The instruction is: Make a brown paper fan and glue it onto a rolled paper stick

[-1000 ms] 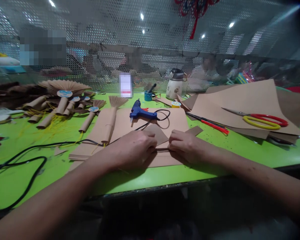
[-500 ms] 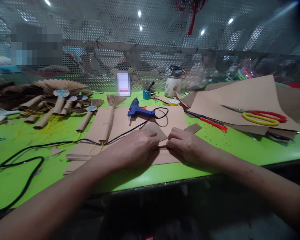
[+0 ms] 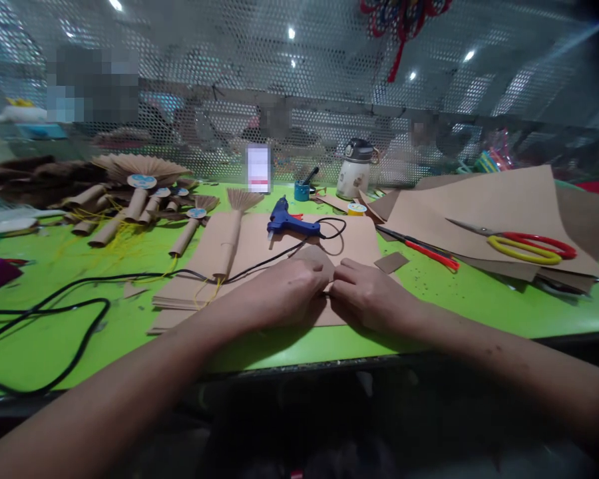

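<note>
We look across a bright green bench (image 3: 544, 309); behind it stands a perforated grey panel (image 3: 194, 40), small white lights (image 3: 291, 33) glow above it, and beneath it lies darkness.

Pinches brown paper (image 3: 312, 253) with the left hand (image 3: 294, 287) and right hand (image 3: 367, 293), close side by side over stacked sheets (image 3: 252, 233) on a green surface (image 3: 499, 309). Has a blue glue gun (image 3: 294, 223) lying on the sheets just beyond, with a fan-topped roll (image 3: 226, 246) to its left and a scrap (image 3: 392, 262) past the right hand. Shows more rolls (image 3: 107, 233) at far left, scissors (image 3: 524, 249) on large paper (image 3: 479, 196) at right, and a jar (image 3: 301, 192) and bottle (image 3: 353, 176) at the back before perforated mesh (image 3: 204, 60).
</note>
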Action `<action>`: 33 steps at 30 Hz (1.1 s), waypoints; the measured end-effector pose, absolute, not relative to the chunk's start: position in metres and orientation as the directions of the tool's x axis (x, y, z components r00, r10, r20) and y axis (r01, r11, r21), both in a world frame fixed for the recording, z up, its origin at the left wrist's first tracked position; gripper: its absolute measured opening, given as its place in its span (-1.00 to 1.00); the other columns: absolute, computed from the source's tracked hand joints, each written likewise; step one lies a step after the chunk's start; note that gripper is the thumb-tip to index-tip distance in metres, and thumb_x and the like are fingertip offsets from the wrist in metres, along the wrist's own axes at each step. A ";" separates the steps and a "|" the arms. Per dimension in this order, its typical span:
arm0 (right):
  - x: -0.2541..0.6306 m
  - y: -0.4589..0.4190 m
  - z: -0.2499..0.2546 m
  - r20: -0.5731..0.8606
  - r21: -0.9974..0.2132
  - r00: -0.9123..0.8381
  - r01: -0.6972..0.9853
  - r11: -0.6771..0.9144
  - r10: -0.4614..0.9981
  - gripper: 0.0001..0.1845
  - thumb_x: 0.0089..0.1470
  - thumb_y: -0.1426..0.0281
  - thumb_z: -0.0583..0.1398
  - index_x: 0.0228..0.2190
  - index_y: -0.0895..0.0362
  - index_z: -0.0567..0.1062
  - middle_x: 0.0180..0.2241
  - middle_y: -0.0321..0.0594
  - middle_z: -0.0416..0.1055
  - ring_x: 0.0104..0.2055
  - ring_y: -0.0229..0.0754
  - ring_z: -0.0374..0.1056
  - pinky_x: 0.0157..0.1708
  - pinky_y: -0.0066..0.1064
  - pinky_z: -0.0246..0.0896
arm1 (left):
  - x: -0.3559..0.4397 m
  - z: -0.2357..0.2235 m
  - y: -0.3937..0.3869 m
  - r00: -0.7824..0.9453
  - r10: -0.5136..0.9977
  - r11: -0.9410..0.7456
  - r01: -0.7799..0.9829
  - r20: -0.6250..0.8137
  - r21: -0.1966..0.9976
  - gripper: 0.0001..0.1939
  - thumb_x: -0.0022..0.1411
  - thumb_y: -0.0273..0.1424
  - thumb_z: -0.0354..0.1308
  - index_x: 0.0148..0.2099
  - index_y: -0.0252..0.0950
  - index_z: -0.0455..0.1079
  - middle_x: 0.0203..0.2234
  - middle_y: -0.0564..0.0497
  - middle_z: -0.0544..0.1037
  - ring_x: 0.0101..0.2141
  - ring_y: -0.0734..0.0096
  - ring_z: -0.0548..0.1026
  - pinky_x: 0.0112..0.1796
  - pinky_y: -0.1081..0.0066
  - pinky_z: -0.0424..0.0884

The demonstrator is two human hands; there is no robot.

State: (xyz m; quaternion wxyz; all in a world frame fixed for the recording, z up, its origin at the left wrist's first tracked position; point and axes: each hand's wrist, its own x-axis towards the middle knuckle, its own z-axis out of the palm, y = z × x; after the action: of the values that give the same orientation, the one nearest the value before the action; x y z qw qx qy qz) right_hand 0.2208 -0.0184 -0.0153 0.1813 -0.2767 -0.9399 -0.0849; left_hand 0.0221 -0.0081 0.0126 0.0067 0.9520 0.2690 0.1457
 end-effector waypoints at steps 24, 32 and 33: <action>0.243 -0.022 -0.010 0.367 -0.281 -0.680 0.570 0.772 0.635 -0.88 0.18 0.55 0.09 -0.36 0.20 0.42 -0.37 -0.11 0.30 -0.31 -0.17 0.23 -0.35 -0.37 0.19 | 0.008 0.019 -0.009 0.772 0.610 -0.791 0.604 0.178 0.093 -0.78 0.23 -0.37 -0.01 -0.41 -0.28 0.38 -0.46 -0.05 0.45 -0.47 0.37 0.36 -0.44 0.38 0.18; 0.242 -0.023 -0.011 0.326 0.025 -0.787 0.562 0.827 0.524 -0.83 0.17 0.54 0.05 -0.45 0.22 0.36 -0.43 -0.13 0.24 -0.38 -0.18 0.11 -0.41 -0.36 0.05 | 0.005 0.015 -0.005 0.780 0.602 -0.799 0.589 0.173 0.124 -0.81 0.23 -0.37 -0.01 -0.40 -0.27 0.35 -0.45 -0.03 0.45 -0.44 0.38 0.37 -0.41 0.40 0.20; 0.242 -0.024 -0.009 0.314 0.077 -0.803 0.553 0.829 0.507 -0.82 0.18 0.54 0.05 -0.46 0.23 0.36 -0.44 -0.12 0.24 -0.38 -0.17 0.10 -0.41 -0.35 0.04 | 0.006 0.015 -0.005 0.782 0.599 -0.801 0.585 0.172 0.127 -0.80 0.24 -0.37 -0.02 -0.40 -0.27 0.35 -0.45 -0.03 0.45 -0.45 0.39 0.37 -0.42 0.40 0.20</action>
State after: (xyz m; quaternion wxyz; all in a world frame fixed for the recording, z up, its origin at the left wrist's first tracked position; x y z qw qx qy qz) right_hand 0.2416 -0.0238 -0.0094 0.1414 -0.2802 -0.9459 -0.0828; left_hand 0.0056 -0.0053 0.0155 0.0334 0.9434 0.3139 0.1022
